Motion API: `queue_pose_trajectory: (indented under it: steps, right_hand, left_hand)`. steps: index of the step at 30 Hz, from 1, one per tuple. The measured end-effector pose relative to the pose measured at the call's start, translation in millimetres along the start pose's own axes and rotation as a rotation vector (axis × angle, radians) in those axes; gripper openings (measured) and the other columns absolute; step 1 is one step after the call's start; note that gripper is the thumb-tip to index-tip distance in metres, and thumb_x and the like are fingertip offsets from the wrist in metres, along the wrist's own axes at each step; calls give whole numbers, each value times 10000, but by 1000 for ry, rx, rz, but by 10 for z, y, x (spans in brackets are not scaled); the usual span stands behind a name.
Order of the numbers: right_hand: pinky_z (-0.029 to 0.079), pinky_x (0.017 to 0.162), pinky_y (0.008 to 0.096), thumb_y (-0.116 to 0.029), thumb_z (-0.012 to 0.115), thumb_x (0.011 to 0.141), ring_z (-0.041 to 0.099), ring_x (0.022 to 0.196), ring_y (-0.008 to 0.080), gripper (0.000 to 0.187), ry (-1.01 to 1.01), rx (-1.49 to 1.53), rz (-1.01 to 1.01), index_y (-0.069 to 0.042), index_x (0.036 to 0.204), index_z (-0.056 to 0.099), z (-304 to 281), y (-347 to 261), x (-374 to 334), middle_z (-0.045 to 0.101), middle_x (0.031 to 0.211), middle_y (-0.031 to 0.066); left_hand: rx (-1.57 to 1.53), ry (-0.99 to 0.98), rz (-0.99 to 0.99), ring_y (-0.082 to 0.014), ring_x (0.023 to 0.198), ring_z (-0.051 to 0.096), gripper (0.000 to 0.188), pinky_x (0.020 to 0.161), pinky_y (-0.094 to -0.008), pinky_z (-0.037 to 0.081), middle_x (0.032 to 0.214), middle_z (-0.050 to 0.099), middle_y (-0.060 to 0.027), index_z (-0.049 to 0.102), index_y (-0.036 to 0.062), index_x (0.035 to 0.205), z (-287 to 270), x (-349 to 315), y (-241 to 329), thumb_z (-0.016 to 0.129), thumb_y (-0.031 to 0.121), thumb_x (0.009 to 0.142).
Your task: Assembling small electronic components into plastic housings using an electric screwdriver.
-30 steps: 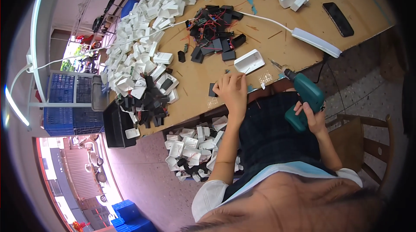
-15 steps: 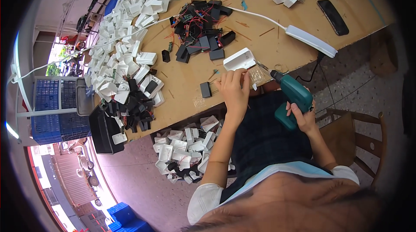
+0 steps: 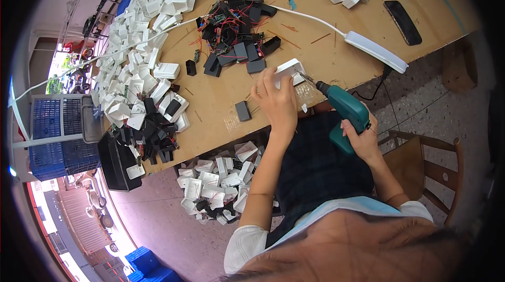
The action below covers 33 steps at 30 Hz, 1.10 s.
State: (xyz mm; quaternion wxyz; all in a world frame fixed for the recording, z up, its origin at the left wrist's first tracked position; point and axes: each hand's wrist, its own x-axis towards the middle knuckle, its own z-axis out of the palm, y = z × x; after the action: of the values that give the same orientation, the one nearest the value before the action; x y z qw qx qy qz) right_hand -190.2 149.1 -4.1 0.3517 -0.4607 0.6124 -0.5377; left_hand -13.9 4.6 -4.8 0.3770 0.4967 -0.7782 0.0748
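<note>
My right hand (image 3: 362, 133) is wrapped round the grip of a green cordless drill (image 3: 344, 107). Its thin bit points left, and the tip reaches the inside of a white plastic case (image 3: 295, 66) at the table's near edge. My left hand (image 3: 278, 98) grips that case by its near left side, the fingers covering part of it. Left of this hand lies a small black box (image 3: 243, 110) with thin wires. Whether a screw sits under the bit is too small to tell.
Black boxes and circuit boards with red wires (image 3: 231, 34) are heaped mid-table. White cases (image 3: 137, 34) pile along the left. A white power strip (image 3: 376, 51) and a phone (image 3: 403, 22) lie at right. Below the table is a heap of cases (image 3: 215, 182); a wooden chair (image 3: 428, 166) stands at right.
My left hand has closed on the white case, its fingers now over the near left side. The drill has shifted slightly left, its bit tip now inside the case.
</note>
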Motion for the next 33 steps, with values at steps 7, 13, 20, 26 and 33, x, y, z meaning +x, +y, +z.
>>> queue_pose_trajectory:
  steps: [7, 13, 20, 26, 33]
  right_hand:
    - [501, 694, 325, -146, 730, 910, 619, 752, 194, 298, 11, -35, -16, 18, 1120, 596, 36, -73, 59, 619, 878, 98]
    - [479, 579, 282, -141, 718, 935, 591, 597, 117, 259, 1, 26, 27, 5, 1109, 593, 86, -79, 80, 600, 771, 49]
    - [483, 582, 289, -146, 718, 939, 597, 605, 123, 271, 2, 24, 52, 11, 1122, 594, 93, -83, 80, 598, 759, 52]
    - [482, 576, 289, -141, 715, 941, 592, 600, 120, 270, 1, 30, 63, 10, 1131, 597, 101, -116, 95, 599, 768, 50]
    - [474, 566, 281, -126, 715, 940, 585, 593, 115, 241, -1, 23, 50, 5, 1108, 603, 97, -120, 102, 599, 781, 49]
  left_hand:
    - [-6, -24, -38, -291, 1210, 560, 153, 1023, -487, 360, 1222, 605, -100, 694, 91, 978, 55, 4, 6, 745, 84, 833]
    - [20, -14, -56, -277, 1200, 558, 187, 1012, -476, 353, 1213, 605, -88, 692, 101, 975, 71, -5, 15, 748, 79, 797]
    - [44, -16, -63, -265, 1190, 555, 186, 991, -469, 348, 1203, 604, -74, 698, 108, 971, 107, -11, 14, 747, 94, 792]
    - [54, -5, -64, -259, 1181, 559, 180, 966, -464, 346, 1200, 605, -64, 699, 109, 973, 119, -7, 4, 747, 99, 800]
    - [69, -29, -63, -253, 1182, 554, 177, 962, -462, 343, 1203, 603, -60, 702, 112, 982, 126, -7, 8, 746, 105, 811]
